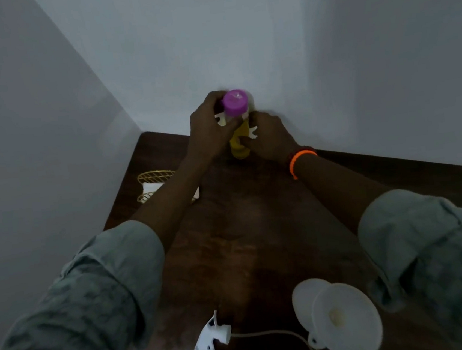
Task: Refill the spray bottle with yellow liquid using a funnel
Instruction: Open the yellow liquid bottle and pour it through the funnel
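A bottle of yellow liquid (238, 145) with a purple cap (234, 102) stands at the far edge of the dark wooden table (240, 245), close to the wall. My left hand (210, 125) grips it near the cap. My right hand (270, 136) holds its yellow body lower down. A white spray head (210, 341) with its long dip tube lies at the near edge. Beside it on the right lies a white funnel (346, 321) on its side, overlapping a second white round piece (305, 295). The spray bottle's body is not in sight.
A gold wire basket (153, 178) holding something white sits at the table's left edge. Grey walls meet in a corner behind the table. An orange band (300, 157) circles my right wrist.
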### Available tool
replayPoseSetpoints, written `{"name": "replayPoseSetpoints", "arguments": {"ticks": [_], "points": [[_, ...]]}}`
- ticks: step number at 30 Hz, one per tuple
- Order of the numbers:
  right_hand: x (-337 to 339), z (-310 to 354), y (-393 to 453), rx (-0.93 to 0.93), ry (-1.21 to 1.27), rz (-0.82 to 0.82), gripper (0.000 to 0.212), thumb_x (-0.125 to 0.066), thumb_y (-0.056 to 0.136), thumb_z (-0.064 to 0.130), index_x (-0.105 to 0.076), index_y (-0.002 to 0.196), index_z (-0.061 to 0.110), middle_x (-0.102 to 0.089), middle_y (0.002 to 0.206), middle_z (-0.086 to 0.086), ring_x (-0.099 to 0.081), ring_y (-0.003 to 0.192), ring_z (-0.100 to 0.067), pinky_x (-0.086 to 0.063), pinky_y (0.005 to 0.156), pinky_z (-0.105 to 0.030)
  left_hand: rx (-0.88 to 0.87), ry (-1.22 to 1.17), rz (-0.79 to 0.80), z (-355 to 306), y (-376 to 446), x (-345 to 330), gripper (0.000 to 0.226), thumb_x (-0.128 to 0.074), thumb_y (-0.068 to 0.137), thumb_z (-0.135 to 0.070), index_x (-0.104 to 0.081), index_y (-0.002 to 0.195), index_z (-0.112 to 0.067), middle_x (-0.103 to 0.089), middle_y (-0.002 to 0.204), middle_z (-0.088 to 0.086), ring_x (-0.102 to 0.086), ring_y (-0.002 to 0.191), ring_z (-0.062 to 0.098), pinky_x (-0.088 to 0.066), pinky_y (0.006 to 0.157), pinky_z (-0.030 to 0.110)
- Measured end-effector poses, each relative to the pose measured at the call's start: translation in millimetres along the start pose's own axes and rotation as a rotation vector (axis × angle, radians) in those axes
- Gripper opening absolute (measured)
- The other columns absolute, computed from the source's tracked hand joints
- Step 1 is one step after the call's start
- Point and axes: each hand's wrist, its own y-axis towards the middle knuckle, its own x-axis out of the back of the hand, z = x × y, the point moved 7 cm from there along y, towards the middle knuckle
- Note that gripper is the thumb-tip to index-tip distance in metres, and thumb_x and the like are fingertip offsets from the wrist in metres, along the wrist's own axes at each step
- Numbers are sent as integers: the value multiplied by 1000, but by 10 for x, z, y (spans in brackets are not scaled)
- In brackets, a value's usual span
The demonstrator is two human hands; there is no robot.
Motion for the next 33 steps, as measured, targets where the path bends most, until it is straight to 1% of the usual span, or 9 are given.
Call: {"name": "replayPoseSetpoints", "arguments": {"ticks": [3,6,8,12,17,20,24,28,33], "points": [[6,37,-52,-8,6,8,37,-77,82,22,-64,112,4,-68,112,-11,-64,99,-22,-53,83,-32,-13,13,7,-24,-63,40,52,-83,79,-27,-62,120,-3,-69,113,3,-63,100,9,-51,86,15],[48,104,-210,15,32,35,35,-77,83,24,-65,111,6,-67,109,-7,-62,95,-17,-48,74,-19,-42,9,36,-116,-206,105,50,-82,79,-27,-62,120,-6,-69,115,3,-64,103,12,-53,90,21],[108,209,-361,51,92,49,36,-76,82,28,-67,111,10,-70,107,-2,-66,94,-15,-52,72,-14,-60,-16,47,-252,-319,179,52,-84,78,-28,-62,120,-7,-70,116,2,-65,104,14,-54,91,22],[259,504,-751,111,195,57,45,-78,77,34,-66,118,20,-73,103,7,-70,93,-4,-60,82,-31,-100,-97,72,-619,-587,371,52,-85,77,-29,-63,120,-9,-70,114,0,-66,104,13,-56,89,25],[558,843,-1308,162,214,-15,46,-81,75,34,-67,116,21,-75,101,4,-72,93,-8,-60,83,-41,-152,-174,123,-1111,-913,620,53,-87,74,-30,-65,120,-13,-71,113,-4,-67,106,9,-57,91,29],[725,1025,-1602,181,209,-58,44,-83,71,36,-68,110,22,-75,97,6,-72,89,-8,-60,81,-39,-170,-180,184,-1372,-1041,692,61,-87,75,-33,-63,127,-15,-70,119,-6,-65,110,4,-54,97,27],[864,1181,-1904,189,160,-101,39,-84,73,33,-68,106,20,-74,91,8,-70,83,-4,-58,76,-26,-174,-237,248,-1611,-1204,705,63,-82,80,-31,-58,136,-12,-67,128,-1,-63,117,9,-54,100,33],[941,1229,-2135,174,126,-181,39,-84,72,35,-69,103,18,-74,87,5,-70,78,-5,-60,73,-27,-195,-277,216,-1764,-1385,725,57,-83,80,-26,-62,131,-11,-70,122,1,-66,114,14,-56,97,37],[972,1258,-2327,137,101,-260,35,-82,73,35,-71,99,15,-75,83,2,-70,74,-7,-57,66,-22,-166,-314,132,-1876,-1540,753,54,-84,78,-27,-66,126,-11,-73,116,0,-69,107,10,-58,92,35]]}}
